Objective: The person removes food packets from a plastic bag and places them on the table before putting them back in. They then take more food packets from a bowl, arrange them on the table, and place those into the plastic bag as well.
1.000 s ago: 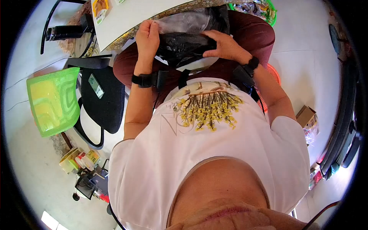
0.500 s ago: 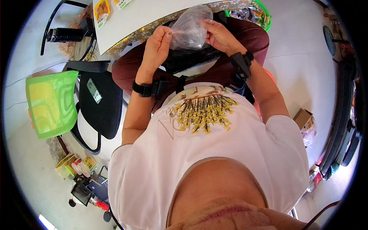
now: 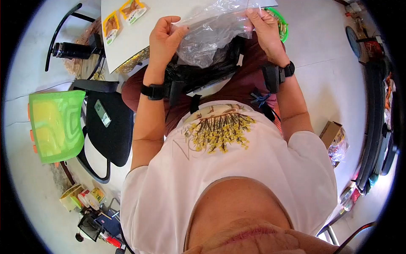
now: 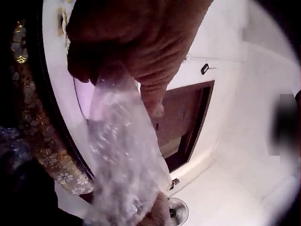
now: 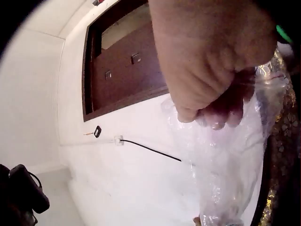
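Observation:
A clear plastic bag (image 3: 211, 40) is stretched between both hands above the lap, seen in all three views. My left hand (image 3: 165, 40) pinches its left edge between thumb and fingers. On the other side, my right hand (image 3: 267, 34) pinches the bag's upper right edge. The left wrist view shows the crinkled film (image 4: 124, 150) hanging down from the left hand (image 4: 136, 42). In the right wrist view the film (image 5: 221, 160) spreads below the curled fingers of the right hand (image 5: 216, 66). Beneath the clear bag, a black plastic bag (image 3: 203, 72) lies across the lap.
A white table (image 3: 127, 44) with a gold patterned edge stands in front, bearing two small food packets (image 3: 111, 28). A green-rimmed basket (image 3: 284, 29) of wrapped items is at the right. At the left, a black chair (image 3: 108, 122) with a green back holds a phone (image 3: 102, 113).
The right hand came off the black bag and took hold of the clear bag. Both hands have since moved apart, spreading the clear film wider and lifting it over the table edge.

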Demonstrator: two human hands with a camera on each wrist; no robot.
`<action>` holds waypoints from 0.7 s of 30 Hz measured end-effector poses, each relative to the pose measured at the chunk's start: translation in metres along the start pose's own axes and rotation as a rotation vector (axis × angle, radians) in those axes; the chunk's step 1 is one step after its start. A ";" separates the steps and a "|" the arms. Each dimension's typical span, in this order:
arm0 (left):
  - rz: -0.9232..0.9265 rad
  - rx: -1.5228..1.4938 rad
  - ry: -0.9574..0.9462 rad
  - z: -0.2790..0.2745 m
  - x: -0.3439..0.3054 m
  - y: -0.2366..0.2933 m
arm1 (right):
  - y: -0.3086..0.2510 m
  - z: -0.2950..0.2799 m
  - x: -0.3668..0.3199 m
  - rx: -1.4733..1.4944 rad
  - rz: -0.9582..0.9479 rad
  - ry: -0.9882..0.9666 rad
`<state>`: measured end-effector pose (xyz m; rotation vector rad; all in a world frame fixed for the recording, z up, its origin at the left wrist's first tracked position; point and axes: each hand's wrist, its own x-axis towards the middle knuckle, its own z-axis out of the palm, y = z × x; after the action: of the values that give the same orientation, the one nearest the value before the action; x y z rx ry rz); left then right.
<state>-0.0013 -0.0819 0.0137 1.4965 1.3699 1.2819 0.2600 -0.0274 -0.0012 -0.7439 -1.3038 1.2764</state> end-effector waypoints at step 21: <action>-0.491 -0.480 0.099 0.044 -0.045 0.032 | 0.001 0.004 -0.016 0.122 -0.036 0.377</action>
<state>0.0524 -0.1269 0.0247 0.7252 1.2682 1.2539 0.2593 -0.0430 -0.0058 -0.8244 -0.9229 1.1111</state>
